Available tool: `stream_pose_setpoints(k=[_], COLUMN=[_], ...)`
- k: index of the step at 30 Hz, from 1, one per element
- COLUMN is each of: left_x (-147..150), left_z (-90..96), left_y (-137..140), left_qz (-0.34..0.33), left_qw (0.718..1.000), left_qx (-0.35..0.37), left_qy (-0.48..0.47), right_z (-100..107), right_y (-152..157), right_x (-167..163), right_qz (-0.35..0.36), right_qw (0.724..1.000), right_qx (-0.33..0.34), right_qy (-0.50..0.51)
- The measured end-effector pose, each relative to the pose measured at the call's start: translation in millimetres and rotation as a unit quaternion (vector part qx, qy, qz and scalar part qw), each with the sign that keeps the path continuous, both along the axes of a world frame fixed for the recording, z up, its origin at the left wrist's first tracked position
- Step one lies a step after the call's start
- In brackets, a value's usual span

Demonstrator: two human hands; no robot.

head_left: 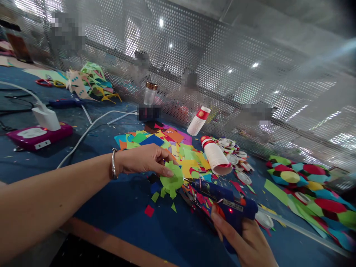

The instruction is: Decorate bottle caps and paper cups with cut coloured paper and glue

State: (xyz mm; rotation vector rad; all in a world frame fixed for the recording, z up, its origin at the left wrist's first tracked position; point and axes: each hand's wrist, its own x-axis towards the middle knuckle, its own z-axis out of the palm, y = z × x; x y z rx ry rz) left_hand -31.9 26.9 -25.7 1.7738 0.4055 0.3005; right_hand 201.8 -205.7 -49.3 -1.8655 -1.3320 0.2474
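Observation:
Between the thumb and fingers of my left hand (pixel 151 159) is a round green paper piece (pixel 172 180) with cut tabs around its rim. My right hand (pixel 244 237) is wrapped round a blue hot glue gun (pixel 222 196), whose red light is lit. The gun's metal nozzle points left at the right edge of the green paper; whether it touches cannot be made out. Beneath the gun, partly hidden, lie dark-handled scissors (pixel 191 202). Colourful paper scraps (pixel 180 152) are heaped behind my hands. A small red paper square (pixel 149 211) lies in front.
A stack of paper cups (pixel 215 155) lies on its side, with another stack (pixel 198 120) leaning behind. Colourful paper balls (pixel 314 178) sit at right. A magenta power strip (pixel 41 135) with a white plug and cable is at left. A perforated metal screen (pixel 222 78) borders the table.

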Motion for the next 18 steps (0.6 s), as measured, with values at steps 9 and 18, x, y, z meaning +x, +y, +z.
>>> stream_pose_setpoints(k=[9,18], left_x=[1.2,2.8], left_z=[-0.6,-4.2], left_y=[-2.3,-2.0], left_qz=[0.005,-0.005], left_qw=[0.999,0.998], left_qx=[-0.030,-0.055], left_qy=[-0.017,-0.021], right_z=[-10.7,-1.0], right_y=[-10.8,0.6], right_x=[24.0,12.1], right_qz=[0.081,0.070], right_qw=[0.988,0.989], right_qx=[0.030,-0.018], right_qy=[-0.128,-0.131])
